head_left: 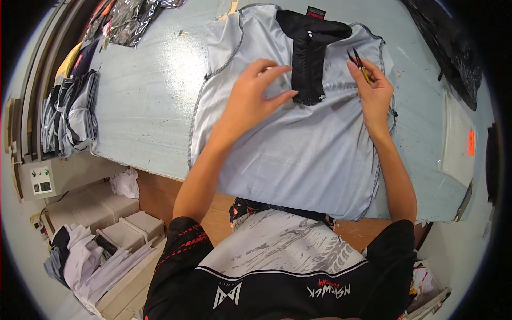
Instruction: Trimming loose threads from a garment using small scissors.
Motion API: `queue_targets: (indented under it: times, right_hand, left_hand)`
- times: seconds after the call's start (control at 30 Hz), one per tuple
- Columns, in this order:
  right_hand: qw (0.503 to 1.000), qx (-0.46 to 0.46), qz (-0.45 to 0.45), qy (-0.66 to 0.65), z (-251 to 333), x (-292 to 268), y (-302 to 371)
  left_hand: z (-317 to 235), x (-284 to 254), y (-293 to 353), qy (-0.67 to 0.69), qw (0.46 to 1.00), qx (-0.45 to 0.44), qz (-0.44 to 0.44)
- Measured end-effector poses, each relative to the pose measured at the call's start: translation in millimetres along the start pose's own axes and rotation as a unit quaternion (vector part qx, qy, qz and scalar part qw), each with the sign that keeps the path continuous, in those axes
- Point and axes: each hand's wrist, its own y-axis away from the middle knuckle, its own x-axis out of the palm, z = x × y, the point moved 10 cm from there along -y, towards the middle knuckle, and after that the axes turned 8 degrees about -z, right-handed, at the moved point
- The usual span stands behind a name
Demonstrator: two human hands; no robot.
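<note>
A light grey shirt (pixel 288 154), with dark overlocked seams showing, lies spread on the table with its collar at the far end. Its black collar and placket (pixel 308 69) run down the middle of the chest. My left hand (pixel 256 93) is over the left side of the placket, fingers apart and fingertips at its edge, with nothing in the grasp. In my right hand (pixel 375 90) is a small pair of thread snips (pixel 358 63), dark blades pointing away from me and a yellow part at the handle. That hand hovers over the right side of the chest.
Folded garments tied in bundles (pixel 72 112) stand at the table's left edge, with plastic-wrapped garments (pixel 130 24) behind. A black plastic sheet (pixel 448 42) lies at the far right. White cloth (pixel 80 256) and boxes (pixel 96 205) sit below left, near a socket panel (pixel 41 180).
</note>
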Motion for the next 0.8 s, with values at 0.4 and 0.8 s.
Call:
queue_targets:
  times: [0.4, 0.8]
  right_hand:
    - [0.997, 0.004, 0.025, 0.073, 5, 1, -3]
    - [0.996, -0.044, 0.030, 0.067, 14, 1, 4]
  left_hand:
    - [-11, -13, -20, -0.123, 0.976, 0.135, -0.116]
    - [-24, 34, -28, -0.158, 0.978, 0.052, -0.126]
